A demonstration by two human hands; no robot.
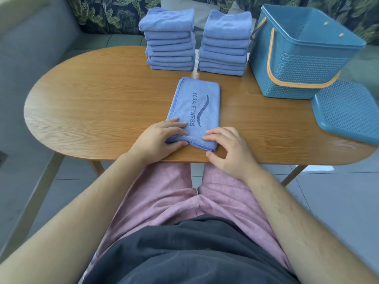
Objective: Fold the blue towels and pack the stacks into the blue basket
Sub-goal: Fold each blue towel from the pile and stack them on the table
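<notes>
Centrally, a blue towel (195, 111) (stitched with "YOGA FITNESS") is laid half-folded near the front edge of the wooden table (92, 105). Its near left corner is pinched by the left hand (162, 140), thumb tucked under the hem, while the near right edge is pressed by the loosely spread fingers of the right hand (227, 150). Behind it, two stacks of folded towels (170, 41) (225, 44) are set side by side. Right of them the blue basket (301, 52) is seen empty, its lid (348, 111) resting in front.
</notes>
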